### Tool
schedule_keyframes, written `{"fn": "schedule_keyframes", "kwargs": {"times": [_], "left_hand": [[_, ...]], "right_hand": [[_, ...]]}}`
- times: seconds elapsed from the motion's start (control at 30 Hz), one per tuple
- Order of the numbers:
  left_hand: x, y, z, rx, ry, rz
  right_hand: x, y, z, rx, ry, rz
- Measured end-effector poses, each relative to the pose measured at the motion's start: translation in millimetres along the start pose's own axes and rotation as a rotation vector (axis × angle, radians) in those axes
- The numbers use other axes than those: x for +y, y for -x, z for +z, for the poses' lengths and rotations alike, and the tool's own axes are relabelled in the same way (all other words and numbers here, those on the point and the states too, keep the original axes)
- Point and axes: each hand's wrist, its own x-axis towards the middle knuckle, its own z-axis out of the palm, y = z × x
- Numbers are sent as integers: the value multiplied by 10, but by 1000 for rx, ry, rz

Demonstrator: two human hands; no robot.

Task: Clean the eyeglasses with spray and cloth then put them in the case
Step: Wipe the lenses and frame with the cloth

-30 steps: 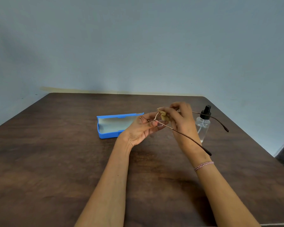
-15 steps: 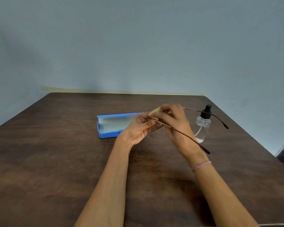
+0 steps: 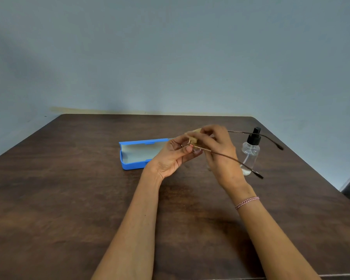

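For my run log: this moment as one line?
step: lens wipe | left hand: holds eyeglasses | right hand: pinches cloth on lens | case: open | spray bottle: upright

over the dark table (image 3: 69, 199), left hand (image 3: 173, 156) pinches eyeglasses (image 3: 226, 157); right hand (image 3: 216, 150) presses tan cloth (image 3: 194, 139) on them; blue case (image 3: 137, 153) open, spray bottle (image 3: 251, 152) upright.

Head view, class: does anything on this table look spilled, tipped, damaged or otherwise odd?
Nothing stands out. The spray bottle stands upright, the blue case lies open, and no spill shows on the table. The left hand holds the eyeglasses while the right hand pinches the cloth at their front.
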Motion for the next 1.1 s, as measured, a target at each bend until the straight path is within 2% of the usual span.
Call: {"fn": "schedule_keyframes", "kwargs": {"times": [0.1, 0.27, 0.5, 0.6, 0.77, 0.97, 1.1], "left_hand": [[-6, -17, 31, -4, 13, 3], [27, -4, 18, -7, 54, 11], [-38, -25, 73, 10, -36, -21], [-61, -40, 71, 45, -7, -44], [-5, 3, 15, 56, 70, 17], [-19, -6, 27, 47, 10, 2], [24, 10, 3, 91, 40, 51]], "right_hand": [[44, 8, 12, 31, -19, 151], [27, -2, 26, -44, -70, 75], [139, -17, -34, 220, 34, 257], [45, 6, 46, 145, -46, 244], [34, -11, 53, -2, -169, 150], [97, 5, 49, 10, -29, 131], [87, 7, 50, -65, -167, 81]]}}
